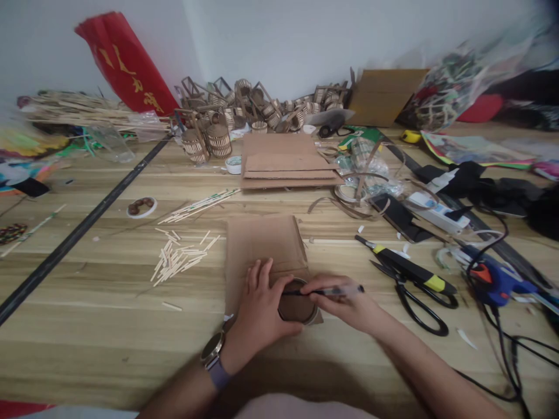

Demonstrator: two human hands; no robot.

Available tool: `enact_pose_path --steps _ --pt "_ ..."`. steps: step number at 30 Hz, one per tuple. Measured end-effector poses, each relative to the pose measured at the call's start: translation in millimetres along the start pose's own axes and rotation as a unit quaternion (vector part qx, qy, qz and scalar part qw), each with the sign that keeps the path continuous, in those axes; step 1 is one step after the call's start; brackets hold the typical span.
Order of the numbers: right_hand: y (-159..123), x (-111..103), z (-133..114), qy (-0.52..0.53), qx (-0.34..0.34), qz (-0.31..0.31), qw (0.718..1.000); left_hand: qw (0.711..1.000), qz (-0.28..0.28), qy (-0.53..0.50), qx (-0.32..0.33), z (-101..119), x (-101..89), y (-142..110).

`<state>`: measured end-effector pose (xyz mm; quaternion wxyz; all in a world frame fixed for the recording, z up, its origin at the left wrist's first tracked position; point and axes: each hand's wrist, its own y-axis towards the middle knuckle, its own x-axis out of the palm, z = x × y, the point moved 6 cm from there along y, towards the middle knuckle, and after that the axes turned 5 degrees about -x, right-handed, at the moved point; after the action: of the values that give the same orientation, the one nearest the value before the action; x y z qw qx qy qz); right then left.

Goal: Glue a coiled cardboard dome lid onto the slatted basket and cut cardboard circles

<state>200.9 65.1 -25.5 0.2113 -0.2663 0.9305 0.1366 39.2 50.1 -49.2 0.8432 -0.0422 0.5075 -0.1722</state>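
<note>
Cardboard [262, 238], smooth, brown and cut to an oblong, lies flat on the pale, streaky-grained wooden table [109, 314] close to the person's body. On its near right part sits a thin-rimmed round form [317, 314], brown inside; whether it has a floor or is an open hoop, I can't tell from where I stand. The left hand [259, 305] is spread, thumb and fingers curved about the form's left side, bracing it. The right hand [343, 302] pinches a slim dark pen [329, 290], held low across the circle, its point near the left fingers; I can't see if it touches. Left of the sheet, short, squarish wooden sticks [181, 256] lie in a loose heap. To the right rest black-looped metal scissors [399, 283] and a yellow-and-black cutter [406, 266]; beyond, flat cardboard pieces [283, 154] are stacked before small slatted buckets [219, 141].
</note>
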Motion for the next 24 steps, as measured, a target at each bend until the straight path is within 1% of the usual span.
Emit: enact_pose_path --steps 1,2,3,5,7,8,9,10,11,14,16,18,20,22,24 --pt "-2.2 0.0 -7.6 -0.048 -0.045 0.0 0.998 1.0 -0.002 0.002 -0.001 0.2 -0.1 -0.1" --pt "-5.3 1.0 -16.3 -0.105 -0.093 -0.001 0.99 1.0 -0.004 0.003 -0.004 0.2 -0.3 -0.2" --pt "-9.2 3.3 -25.3 -0.171 -0.138 -0.004 0.976 1.0 -0.006 0.005 -0.007 0.3 -0.5 -0.3" --pt "-17.8 10.5 -42.0 -0.304 -0.2 -0.011 0.931 1.0 -0.006 0.009 -0.011 0.7 -1.6 -0.5" --pt "-24.8 17.0 -56.3 -0.402 -0.214 -0.015 0.89 1.0 -0.003 0.011 -0.009 1.6 -2.8 -0.6" --pt "-27.2 18.8 -62.7 -0.434 -0.205 -0.016 0.877 1.0 -0.003 0.011 -0.007 2.0 -3.1 -0.6" --pt "-29.0 19.2 -69.7 -0.451 -0.196 -0.011 0.871 1.0 -0.005 0.011 -0.007 2.1 -3.1 -0.7" --pt "-30.2 18.5 -76.4 -0.454 -0.186 -0.006 0.871 1.0 -0.007 0.01 -0.007 2.0 -2.8 -0.8" --pt "-30.5 16.7 -81.9 -0.443 -0.173 -0.003 0.88 1.0 -0.008 0.01 -0.009 1.7 -2.5 -0.8" --pt "-27.1 4.7 -88.7 -0.337 -0.128 0.022 0.933 1.0 -0.006 0.009 -0.011 0.8 -1.6 -1.0" --pt "-22.5 -7.3 -82.2 -0.255 -0.085 0.071 0.96 1.0 -0.005 0.006 -0.011 0.4 -1.1 -1.0" --pt "-18.8 -16.1 -68.3 -0.198 -0.04 0.13 0.971 1.0 -0.006 0.003 -0.012 0.1 -1.0 -1.0" --pt "-16.6 -16.1 -51.9 -0.155 -0.003 0.163 0.974 1.0 -0.002 0.002 -0.011 0.1 -1.7 -1.0" --pt "-15.9 -8.8 -39.3 -0.12 0.013 0.169 0.978 1.0 0.002 0.0 -0.006 0.7 -2.5 -1.2" --pt "-16.9 0.4 -32.9 -0.105 0.014 0.165 0.981 1.0 0.003 0.0 -0.004 1.0 -3.0 -1.5"
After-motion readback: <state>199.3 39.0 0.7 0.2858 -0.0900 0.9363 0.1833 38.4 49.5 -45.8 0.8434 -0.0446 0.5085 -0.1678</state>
